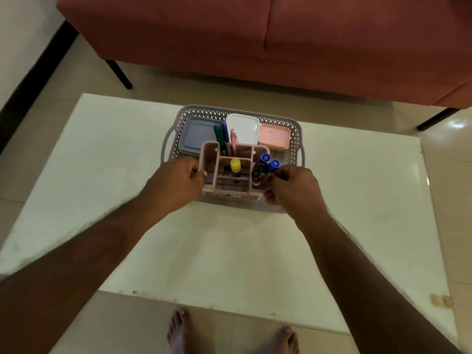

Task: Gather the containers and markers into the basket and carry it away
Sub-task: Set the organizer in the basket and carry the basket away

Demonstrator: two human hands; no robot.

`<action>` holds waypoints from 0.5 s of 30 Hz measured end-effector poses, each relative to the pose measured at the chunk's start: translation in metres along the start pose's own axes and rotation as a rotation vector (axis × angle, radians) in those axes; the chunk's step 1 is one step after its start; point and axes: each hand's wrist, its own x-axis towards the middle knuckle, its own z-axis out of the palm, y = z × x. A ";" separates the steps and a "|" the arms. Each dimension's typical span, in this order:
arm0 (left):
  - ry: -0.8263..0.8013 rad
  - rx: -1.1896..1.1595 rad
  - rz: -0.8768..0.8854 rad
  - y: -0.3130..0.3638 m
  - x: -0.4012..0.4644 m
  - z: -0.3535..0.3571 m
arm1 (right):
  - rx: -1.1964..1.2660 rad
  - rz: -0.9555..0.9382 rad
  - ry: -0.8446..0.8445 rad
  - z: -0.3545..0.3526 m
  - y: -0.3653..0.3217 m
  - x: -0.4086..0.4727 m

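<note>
A grey perforated basket (293,139) stands on the white low table (102,175). Inside it lie a grey-blue lidded container (196,134), a white one (244,127) and a pink one (274,136). At the basket's near end is a pink divided organizer (212,162) with upright markers: green and blue pens (221,139), a yellow-capped one (235,166), and blue-capped ones (269,162). My left hand (176,182) grips the organizer's left wall. On the organizer's right side my right hand (291,187) is closed against it, by the blue markers.
A rust-red sofa (255,34) with black legs stands just beyond the table. Tiled floor surrounds the table, and my bare feet (229,335) are at its near edge. A black skirting runs along the wall at left.
</note>
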 end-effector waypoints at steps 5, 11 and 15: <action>-0.036 0.093 0.012 -0.020 0.018 0.023 | -0.157 0.078 -0.060 0.019 0.020 0.017; 0.031 0.129 -0.001 -0.034 0.029 0.040 | -0.209 0.058 -0.025 0.032 0.021 0.027; 0.053 0.169 -0.035 -0.036 0.026 0.037 | -0.169 0.051 -0.038 0.023 0.024 0.028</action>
